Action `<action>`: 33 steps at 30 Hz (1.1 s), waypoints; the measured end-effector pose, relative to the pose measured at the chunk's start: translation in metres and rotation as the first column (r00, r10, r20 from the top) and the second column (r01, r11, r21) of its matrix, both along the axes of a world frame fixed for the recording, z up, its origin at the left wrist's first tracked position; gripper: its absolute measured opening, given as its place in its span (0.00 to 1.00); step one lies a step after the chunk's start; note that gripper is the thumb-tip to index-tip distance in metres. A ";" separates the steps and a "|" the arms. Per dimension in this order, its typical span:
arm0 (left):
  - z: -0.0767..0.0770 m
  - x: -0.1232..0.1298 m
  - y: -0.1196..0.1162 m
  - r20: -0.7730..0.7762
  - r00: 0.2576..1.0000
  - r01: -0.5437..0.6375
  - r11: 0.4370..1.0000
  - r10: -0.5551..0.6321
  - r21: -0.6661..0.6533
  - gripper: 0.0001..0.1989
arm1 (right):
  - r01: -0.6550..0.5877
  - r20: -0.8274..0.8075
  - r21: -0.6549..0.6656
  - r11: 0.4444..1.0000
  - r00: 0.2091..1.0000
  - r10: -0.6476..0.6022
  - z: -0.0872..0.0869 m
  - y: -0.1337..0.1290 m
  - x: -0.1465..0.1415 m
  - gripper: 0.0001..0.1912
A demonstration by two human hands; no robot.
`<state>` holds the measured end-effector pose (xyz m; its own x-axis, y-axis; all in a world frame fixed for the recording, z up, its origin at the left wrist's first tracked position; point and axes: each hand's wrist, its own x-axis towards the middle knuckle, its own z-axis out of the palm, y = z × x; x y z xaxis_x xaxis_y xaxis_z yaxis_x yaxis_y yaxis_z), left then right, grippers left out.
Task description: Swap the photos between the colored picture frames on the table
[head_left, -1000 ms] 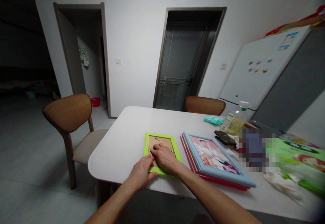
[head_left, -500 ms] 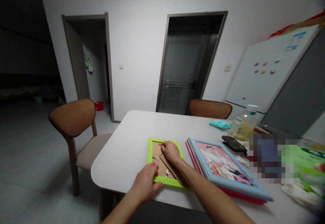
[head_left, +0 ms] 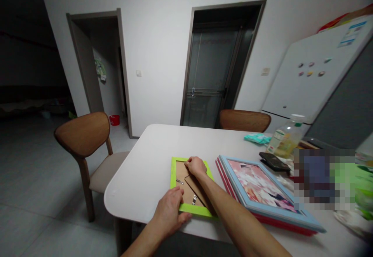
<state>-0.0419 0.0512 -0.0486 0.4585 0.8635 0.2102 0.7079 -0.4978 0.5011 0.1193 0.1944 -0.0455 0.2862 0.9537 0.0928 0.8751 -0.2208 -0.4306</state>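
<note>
Two bare hands of mine work at a lime-green picture frame (head_left: 173, 171) lying back-up on the desk (head_left: 145, 159). My left hand (head_left: 170, 209) rests at its near-left corner, thumb spread from the fingers. My right hand (head_left: 196, 166) bends over the backing's far end, fingertips bunched; whether they pinch anything I cannot tell. A metal clip (head_left: 194, 199) sits between my hands; right of them lies a blue picture frame (head_left: 234, 183).
</note>
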 end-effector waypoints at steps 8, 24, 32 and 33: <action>0.002 -0.001 -0.003 0.012 1.000 -0.013 1.000 0.013 0.009 0.28 | 0.022 -0.010 0.023 0.999 1.000 -0.021 0.003 0.003 -0.002 0.11; -0.006 -0.004 -0.003 0.110 0.994 -0.009 0.998 0.002 0.062 0.28 | -0.259 -0.059 0.123 0.958 0.962 0.268 0.014 -0.033 0.007 0.13; -0.010 -0.003 -0.001 0.141 0.990 0.009 0.998 -0.019 0.066 0.23 | -0.671 0.021 0.201 0.714 0.731 0.682 0.018 -0.120 0.017 0.14; -0.011 -0.003 0.000 0.146 0.989 0.009 0.998 -0.018 0.064 0.23 | -0.710 0.065 0.210 0.673 0.696 0.715 0.017 -0.131 0.020 0.15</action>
